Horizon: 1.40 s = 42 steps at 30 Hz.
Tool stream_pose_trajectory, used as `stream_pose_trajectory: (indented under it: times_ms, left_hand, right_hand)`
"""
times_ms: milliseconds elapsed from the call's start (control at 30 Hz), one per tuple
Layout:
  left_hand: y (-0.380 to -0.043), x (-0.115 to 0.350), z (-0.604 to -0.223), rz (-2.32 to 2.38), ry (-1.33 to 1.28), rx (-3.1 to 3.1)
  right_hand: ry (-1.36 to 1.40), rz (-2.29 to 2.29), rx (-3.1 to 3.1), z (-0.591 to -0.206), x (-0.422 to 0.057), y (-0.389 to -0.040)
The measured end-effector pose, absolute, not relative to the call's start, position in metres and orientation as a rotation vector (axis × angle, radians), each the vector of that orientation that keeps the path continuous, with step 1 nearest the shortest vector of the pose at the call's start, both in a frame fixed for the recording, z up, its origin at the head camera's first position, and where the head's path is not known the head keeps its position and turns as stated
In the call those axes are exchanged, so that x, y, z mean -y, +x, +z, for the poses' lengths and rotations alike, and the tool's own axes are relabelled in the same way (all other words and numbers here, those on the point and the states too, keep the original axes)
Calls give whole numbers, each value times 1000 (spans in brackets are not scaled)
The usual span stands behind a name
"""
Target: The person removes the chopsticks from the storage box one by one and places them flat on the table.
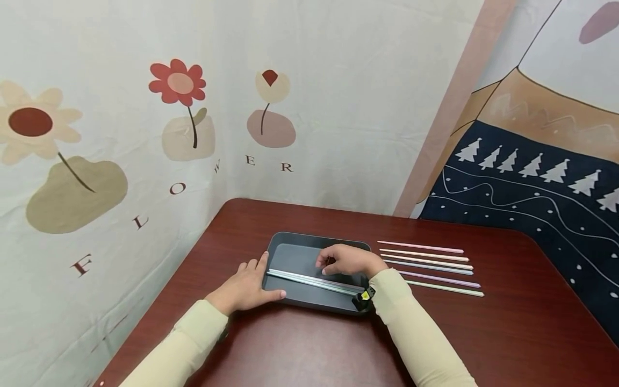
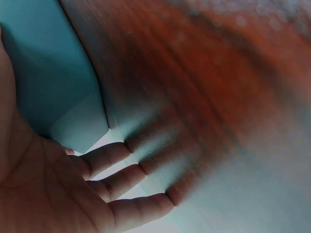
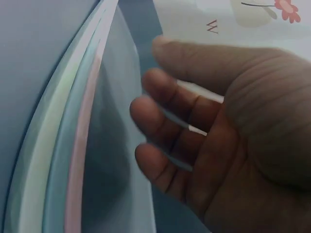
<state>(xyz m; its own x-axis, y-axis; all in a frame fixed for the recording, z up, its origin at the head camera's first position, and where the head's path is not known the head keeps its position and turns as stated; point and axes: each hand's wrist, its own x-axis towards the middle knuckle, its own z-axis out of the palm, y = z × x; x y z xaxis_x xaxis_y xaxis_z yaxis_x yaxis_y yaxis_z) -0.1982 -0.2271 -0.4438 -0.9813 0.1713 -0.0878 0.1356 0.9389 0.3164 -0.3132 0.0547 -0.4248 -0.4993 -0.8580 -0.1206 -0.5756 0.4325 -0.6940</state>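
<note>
A dark grey rectangular tray (image 1: 295,239) lies on the table. My left hand (image 1: 247,286) touches its left end, fingers and thumb spread. In the left wrist view, the fingers of the left hand (image 2: 53,189) are nearly straight beside the tray's corner (image 2: 48,77). Pastel chopsticks (image 1: 309,280) lie lengthwise across the tray; the right wrist view shows a green chopstick (image 3: 41,160), a blue one (image 3: 59,160) and a pink one (image 3: 82,145) side by side. Above the tray hovers my right hand (image 1: 349,260), its fingers loosely bent. Nothing shows between the fingers of that right hand (image 3: 218,126).
Several more pastel chopsticks (image 1: 425,266) lie in a spaced row on the reddish-brown table (image 1: 309,344), right of the tray. A black device with a yellow mark (image 1: 364,299) sits at the right wrist. Behind the table hangs a flower-printed cloth (image 1: 338,107).
</note>
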Motion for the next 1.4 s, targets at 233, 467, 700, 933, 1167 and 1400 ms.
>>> stream_pose_trajectory:
  times_ms: [233, 467, 700, 933, 1167, 1400]
  left_hand:
    - [-198, 227, -444, 467, 234, -2981]
    - [-199, 227, -444, 458, 235, -2978]
    - [-199, 226, -444, 460, 240, -2982]
    - [-198, 227, -444, 467, 240, -2975]
    - [-198, 227, -443, 466, 236, -2971]
    - [-198, 227, -441, 471, 255, -2975]
  right_hand:
    - [-1202, -818, -2153, -433, -45, -317]
    - [-1220, -768, -2166, -442, -40, -320]
    - [-1211, -738, -2183, -442, -38, -318]
    - [-1172, -749, -2218, -444, -39, -318]
    - [-1141, -771, -2262, -445, -39, -317]
    - [-1174, -726, -2296, -445, -35, -315]
